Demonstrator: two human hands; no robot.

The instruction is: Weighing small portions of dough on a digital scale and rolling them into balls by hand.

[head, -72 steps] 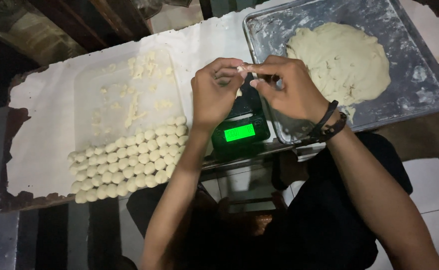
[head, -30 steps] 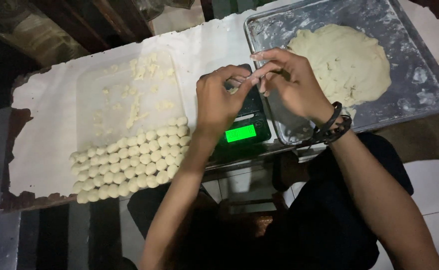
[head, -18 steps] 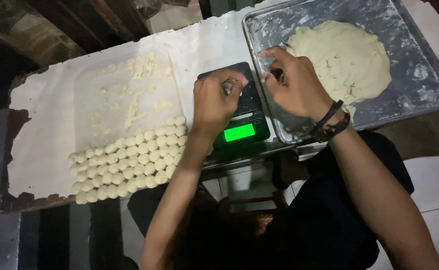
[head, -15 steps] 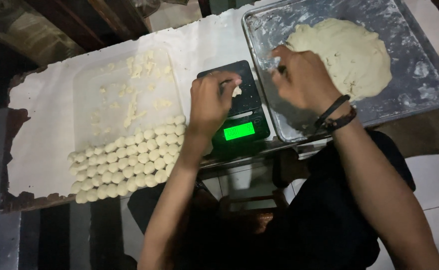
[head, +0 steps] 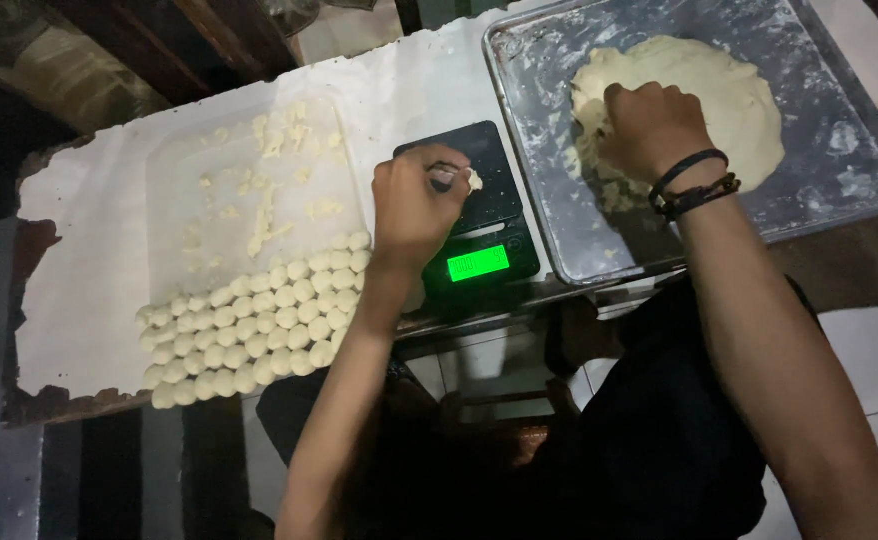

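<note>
The left hand (head: 414,205) pinches a small dough bit (head: 474,181) over the scale (head: 479,215); it looks roundish, no clear long axis. Right of the scale, the right hand (head: 649,125) digs clenched into the dough (head: 699,100) on the tray (head: 839,180).

I see a white-covered tabletop (head: 89,260) carrying rows of dough balls (head: 259,320) near its front edge, a black scale (head: 474,220) centrally, and a floured metal tray (head: 839,160) at its right end.
</note>
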